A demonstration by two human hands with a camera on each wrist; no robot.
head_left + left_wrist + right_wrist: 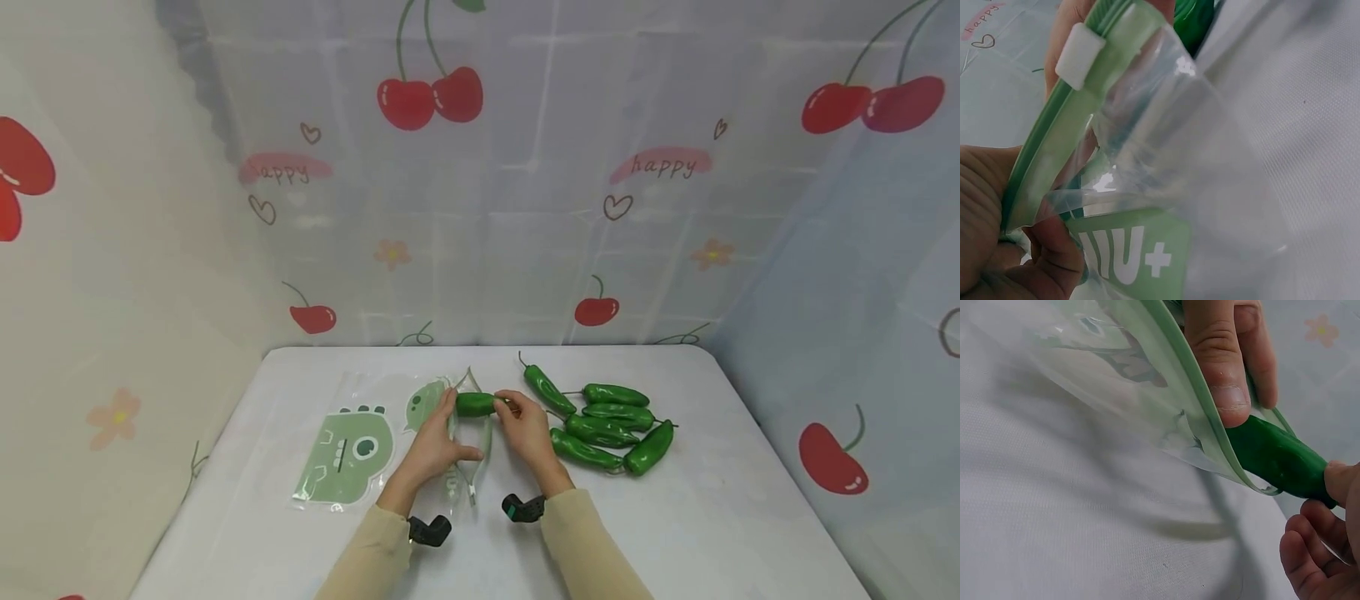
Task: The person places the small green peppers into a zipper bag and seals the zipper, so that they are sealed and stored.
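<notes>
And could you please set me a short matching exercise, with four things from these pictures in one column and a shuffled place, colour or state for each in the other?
Things
1. held pepper
2. zip slider
3. loose peppers
4. one-eyed print

Place, colour or state
A. white, on the green closure
B. flat, left of the left hand
C. pinched by the right hand at the mouth of the open bag
D. lying on the table, to the right

Pairs: 1-C, 2-A, 3-D, 4-B
</notes>
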